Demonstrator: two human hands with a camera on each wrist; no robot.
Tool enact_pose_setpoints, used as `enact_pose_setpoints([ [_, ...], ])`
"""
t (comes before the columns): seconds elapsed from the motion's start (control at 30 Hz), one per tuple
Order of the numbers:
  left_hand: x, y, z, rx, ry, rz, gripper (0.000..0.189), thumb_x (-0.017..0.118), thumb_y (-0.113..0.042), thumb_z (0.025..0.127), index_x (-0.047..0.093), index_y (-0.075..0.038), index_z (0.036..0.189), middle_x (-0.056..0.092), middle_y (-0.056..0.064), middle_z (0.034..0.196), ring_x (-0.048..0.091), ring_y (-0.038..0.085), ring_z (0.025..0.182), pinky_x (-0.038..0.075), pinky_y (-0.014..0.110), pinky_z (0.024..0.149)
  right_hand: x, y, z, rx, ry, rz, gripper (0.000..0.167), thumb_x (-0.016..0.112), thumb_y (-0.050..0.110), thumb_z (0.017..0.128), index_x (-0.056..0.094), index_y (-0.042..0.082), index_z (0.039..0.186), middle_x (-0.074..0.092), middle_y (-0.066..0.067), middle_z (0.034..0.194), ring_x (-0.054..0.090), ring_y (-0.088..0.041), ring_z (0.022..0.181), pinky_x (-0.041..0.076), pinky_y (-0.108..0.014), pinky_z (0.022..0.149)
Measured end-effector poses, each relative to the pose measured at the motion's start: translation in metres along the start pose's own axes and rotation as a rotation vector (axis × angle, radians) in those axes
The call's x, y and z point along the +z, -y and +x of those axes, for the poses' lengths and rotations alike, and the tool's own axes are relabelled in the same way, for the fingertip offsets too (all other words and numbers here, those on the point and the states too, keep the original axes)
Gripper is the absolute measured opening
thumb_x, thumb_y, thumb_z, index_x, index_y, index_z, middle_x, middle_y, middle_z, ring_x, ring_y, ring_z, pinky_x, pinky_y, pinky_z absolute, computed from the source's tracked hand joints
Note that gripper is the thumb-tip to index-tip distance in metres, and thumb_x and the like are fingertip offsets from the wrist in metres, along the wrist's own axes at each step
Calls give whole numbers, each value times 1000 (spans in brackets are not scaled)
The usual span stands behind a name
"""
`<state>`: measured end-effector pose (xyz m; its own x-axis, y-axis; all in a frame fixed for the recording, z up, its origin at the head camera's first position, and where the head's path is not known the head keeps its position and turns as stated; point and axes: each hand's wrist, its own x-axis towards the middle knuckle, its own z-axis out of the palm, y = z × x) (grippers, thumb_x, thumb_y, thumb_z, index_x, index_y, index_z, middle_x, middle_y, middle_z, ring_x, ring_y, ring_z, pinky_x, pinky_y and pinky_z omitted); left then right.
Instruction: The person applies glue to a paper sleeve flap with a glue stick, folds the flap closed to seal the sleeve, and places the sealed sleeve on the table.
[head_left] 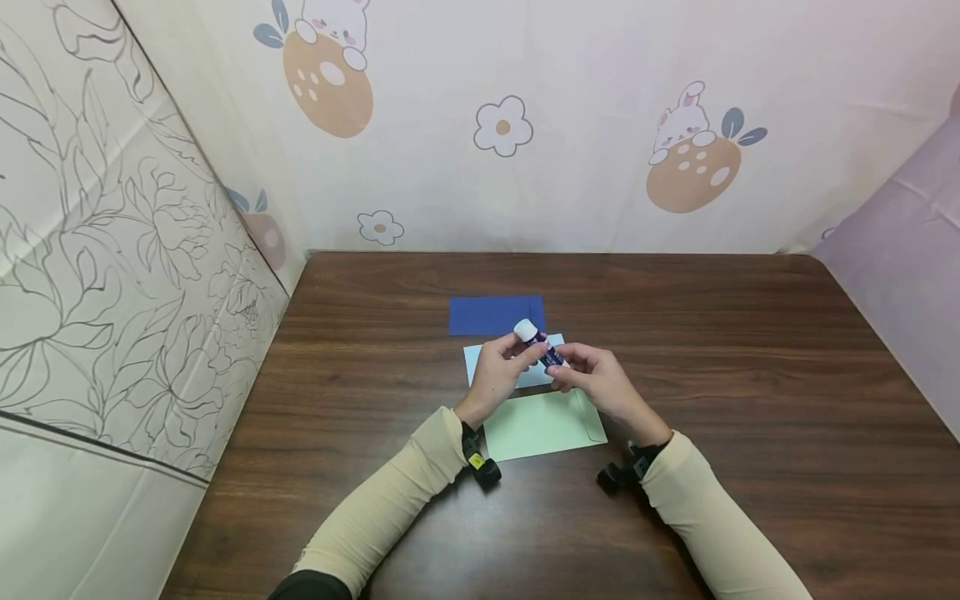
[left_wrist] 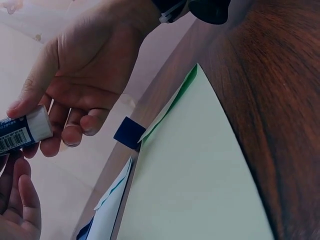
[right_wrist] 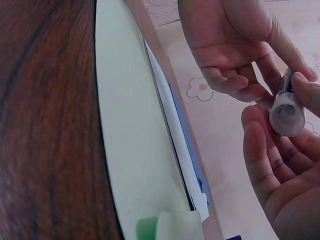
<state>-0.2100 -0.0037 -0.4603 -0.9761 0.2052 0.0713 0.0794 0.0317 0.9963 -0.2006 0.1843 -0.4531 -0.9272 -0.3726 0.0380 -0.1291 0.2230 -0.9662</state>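
A glue stick point(head_left: 543, 346) with a white cap and a dark blue label is held tilted between both hands, above the envelopes. My left hand point(head_left: 501, 368) grips it near the capped end, thumb along the label. My right hand point(head_left: 600, 379) pinches its lower end; in the left wrist view that end of the glue stick point(left_wrist: 37, 125) is white. The right wrist view looks onto the round base of the glue stick point(right_wrist: 287, 116). Below the hands lies a pale green envelope point(head_left: 543, 427). Behind it a light blue envelope point(head_left: 474, 358) is partly hidden by my left hand.
A dark blue envelope point(head_left: 487, 315) lies farthest back in the row. A small dark blue square thing point(left_wrist: 129, 133) shows beyond the green envelope; its kind is unclear. The brown wooden table point(head_left: 360, 367) reaches a patterned cloth wall point(head_left: 585, 167).
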Motion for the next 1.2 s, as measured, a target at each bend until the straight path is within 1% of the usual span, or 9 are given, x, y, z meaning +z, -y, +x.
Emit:
enact_pose_setpoints([
  [0.17, 0, 0, 0, -16, 12, -10, 31, 64, -22, 95, 68, -3, 119, 71, 20, 107, 63, 16, 87, 51, 30, 75, 1, 0, 0, 8, -33, -7, 29, 63, 5, 93, 61, -12, 117, 66, -24, 94, 67, -11, 72, 57, -27, 66],
  [0.23, 0, 1, 0, -22, 18, -22, 31, 64, -24, 95, 68, -3, 117, 71, 20, 106, 64, 18, 86, 52, 30, 76, 0, 0, 0, 13, -44, -7, 29, 63, 6, 94, 61, -13, 117, 67, -20, 94, 67, -10, 72, 57, -27, 67],
  [0.3, 0, 2, 1, -27, 25, -24, 31, 64, -26, 95, 68, -4, 116, 71, 19, 105, 63, 12, 83, 51, 26, 74, 0, 1, 0, 19, -52, -3, 30, 63, 6, 94, 61, -13, 117, 67, -16, 94, 67, -9, 72, 57, -27, 68],
  [0.4, 0, 2, 1, -35, 32, -26, 32, 64, -28, 95, 68, -4, 116, 71, 18, 104, 62, 8, 82, 52, 27, 75, -1, 1, -1, 21, -60, -6, 31, 63, 7, 94, 61, -13, 118, 66, -16, 93, 67, -9, 72, 58, -27, 68],
  [0.63, 1, 0, -1, -76, 66, -14, 31, 64, -27, 95, 67, -4, 116, 69, 20, 101, 63, 15, 83, 54, 37, 80, -4, 1, -3, -13, -76, -12, 30, 62, 5, 94, 61, -14, 118, 64, -24, 90, 66, -9, 70, 58, -29, 67],
  [0.73, 2, 0, -1, -85, 76, -7, 30, 64, -26, 95, 67, -4, 116, 69, 21, 101, 62, 13, 81, 54, 40, 82, -5, 1, -3, -18, -79, -7, 30, 62, 5, 94, 61, -14, 118, 64, -23, 89, 65, -9, 70, 58, -28, 66],
  [0.87, 1, 2, -1, -81, 77, -5, 29, 64, -26, 95, 67, -5, 114, 69, 20, 103, 61, 7, 79, 54, 36, 81, -5, 0, -3, -13, -91, -2, 30, 61, 5, 95, 61, -14, 117, 65, -18, 84, 65, -9, 69, 57, -27, 66],
  [1.0, 1, 5, 1, -70, 85, -4, 27, 65, -25, 95, 68, -4, 111, 69, 18, 101, 61, 6, 78, 54, 31, 79, -6, 0, -3, -12, -107, 0, 28, 62, 5, 94, 62, -14, 115, 66, -9, 79, 65, -9, 67, 57, -27, 64],
  [1.2, -1, 6, 1, -85, 136, 31, 28, 66, -24, 93, 68, -3, 111, 70, 16, 104, 61, 8, 83, 51, 25, 77, -6, 0, -3, -3, -124, 10, 28, 63, 6, 94, 62, -14, 114, 66, -8, 78, 65, -12, 66, 56, -28, 62],
])
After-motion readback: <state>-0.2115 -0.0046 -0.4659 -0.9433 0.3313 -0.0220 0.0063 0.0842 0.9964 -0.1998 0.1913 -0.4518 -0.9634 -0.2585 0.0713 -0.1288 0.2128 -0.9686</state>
